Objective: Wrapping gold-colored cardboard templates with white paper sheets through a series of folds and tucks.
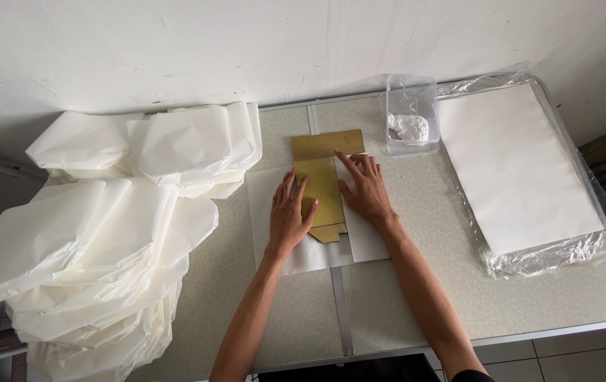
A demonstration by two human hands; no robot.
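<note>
Head view: I see my left hand (289, 212) lying flat, grip spread wide and holding nothing, on the gold card piece (321, 187). My right hand (364, 187) presses flat too, fingers splayed, on the card's right edge. The card lies on 1 white paper sheet (366, 240) at the middle of the tabletop (416, 297). Folded white packets (105, 240) crowd the left edge; a clear tub (411, 117) and a wrapped paper stack (519, 166) stand to the right. The near tabletop edge lies bare.
</note>
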